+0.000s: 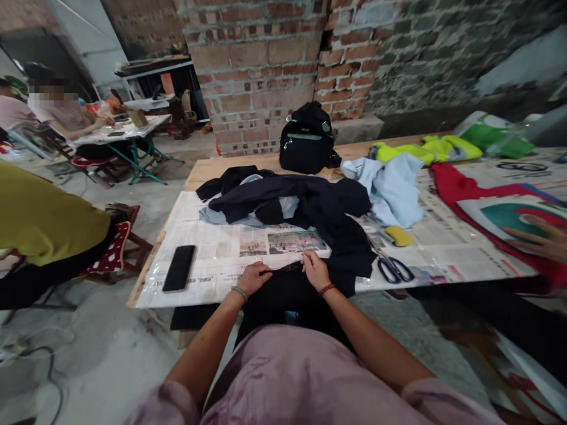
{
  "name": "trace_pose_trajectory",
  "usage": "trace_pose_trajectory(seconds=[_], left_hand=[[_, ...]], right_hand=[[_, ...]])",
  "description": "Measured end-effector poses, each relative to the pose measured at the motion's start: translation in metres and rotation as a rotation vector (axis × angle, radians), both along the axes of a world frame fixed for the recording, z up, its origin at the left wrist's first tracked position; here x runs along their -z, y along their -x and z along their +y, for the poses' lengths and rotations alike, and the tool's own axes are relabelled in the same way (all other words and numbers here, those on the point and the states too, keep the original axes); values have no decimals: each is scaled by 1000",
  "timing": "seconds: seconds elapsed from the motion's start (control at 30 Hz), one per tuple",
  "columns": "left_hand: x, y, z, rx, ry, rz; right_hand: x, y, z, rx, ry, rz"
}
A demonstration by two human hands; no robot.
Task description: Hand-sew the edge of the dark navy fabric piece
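Now both hands sit at the near edge of the tabletop (204,171), a short span apart, and it's a fine pinch on each side! The left hand (254,278) nips the dark cloth (283,286) between thumb and fingers; the right hand (316,270) has curled fingers closed on it too, a narrow strip stretching between them. That cloth lies at the middle of the near edge, dipping over it towards the lap. It seems to run into the dark heap (305,192) behind, though black on black makes the join hard to call. Over near the left corner, the phone (179,268) lies flat on newspaper (212,236). Right of the cloth, by the near edge, scissors (394,268) rest below a small yellow item (400,236). At the far edge stands a black backpack (305,144), and towards the right end a co-worker's hand (538,233) hovers by red fabric (454,183).
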State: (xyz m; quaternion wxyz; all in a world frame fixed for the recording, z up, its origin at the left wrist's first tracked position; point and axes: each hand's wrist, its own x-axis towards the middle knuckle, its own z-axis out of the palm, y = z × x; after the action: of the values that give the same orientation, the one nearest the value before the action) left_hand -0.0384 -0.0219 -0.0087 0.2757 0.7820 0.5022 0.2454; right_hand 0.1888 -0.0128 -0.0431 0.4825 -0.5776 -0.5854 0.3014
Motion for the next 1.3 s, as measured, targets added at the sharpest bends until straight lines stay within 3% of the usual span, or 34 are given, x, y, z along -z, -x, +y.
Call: trace_pose_trajectory(seconds=[0.1,0.27,0.43,0.53,0.63,0.73,0.93,1.3], left_hand=[[0,9,-4,-21,-16,60],[5,11,-9,-181,0,45],[7,9,-7,-194,23,39],[6,9,-7,-189,26,38],[5,9,-7,-197,16,40],[7,9,-6,-191,4,33],[12,10,-5,-192,-25,-2],[19,11,-5,-169,-33,-96]], right_hand=[[0,0,0,-2,-9,-6],[-1,0,0,-8,29,44],[-20,7,-9,24,40,96],[-33,18,-25,-45,-52,-30],[-36,31,-41,-285,-122,-219],[-34,42,-50,-416,-68,-449],[-42,55,-48,-400,144,-784],[-44,63,-39,-386,236,-881]])
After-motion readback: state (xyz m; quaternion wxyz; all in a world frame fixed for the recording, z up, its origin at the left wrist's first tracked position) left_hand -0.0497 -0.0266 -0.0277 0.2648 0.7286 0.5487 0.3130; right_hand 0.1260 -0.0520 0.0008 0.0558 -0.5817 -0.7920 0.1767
